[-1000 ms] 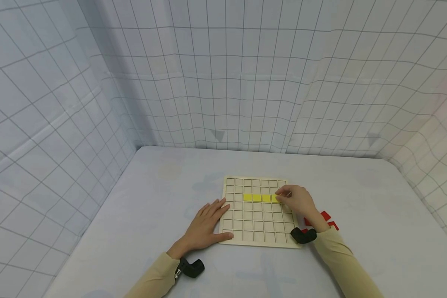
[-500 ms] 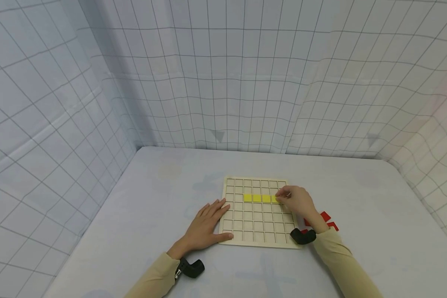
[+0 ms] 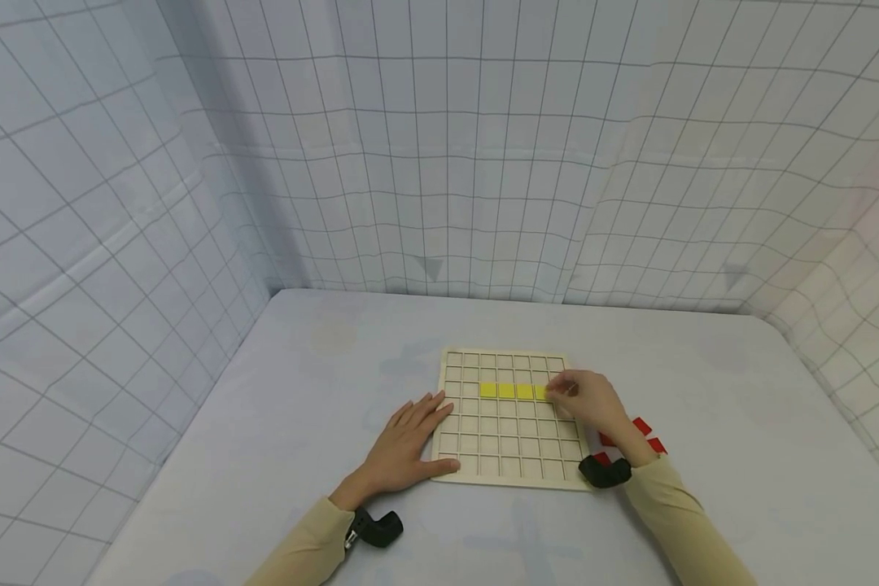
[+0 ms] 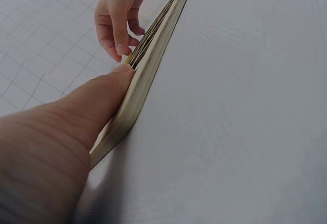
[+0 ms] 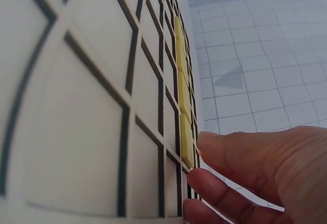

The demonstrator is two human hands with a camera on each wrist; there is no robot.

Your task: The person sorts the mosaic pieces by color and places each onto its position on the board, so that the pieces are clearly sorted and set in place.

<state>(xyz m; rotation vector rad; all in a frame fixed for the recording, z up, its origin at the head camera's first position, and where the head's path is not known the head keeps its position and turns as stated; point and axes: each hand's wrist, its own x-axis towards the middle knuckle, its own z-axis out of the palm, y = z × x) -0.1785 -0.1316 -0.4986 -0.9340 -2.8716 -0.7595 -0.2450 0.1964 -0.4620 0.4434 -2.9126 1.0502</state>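
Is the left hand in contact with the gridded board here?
Touching: the left wrist view shows the left hand with its thumb resting over the rim of the gridded board.

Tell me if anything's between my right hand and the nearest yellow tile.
Nothing visible is in the way: your right hand is right at that yellow tile in the grid board, though I can't tell if they touch. The red pieces lie off the board's right side.

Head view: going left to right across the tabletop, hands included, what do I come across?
Left hand → row of yellow tiles → right hand → red pieces.
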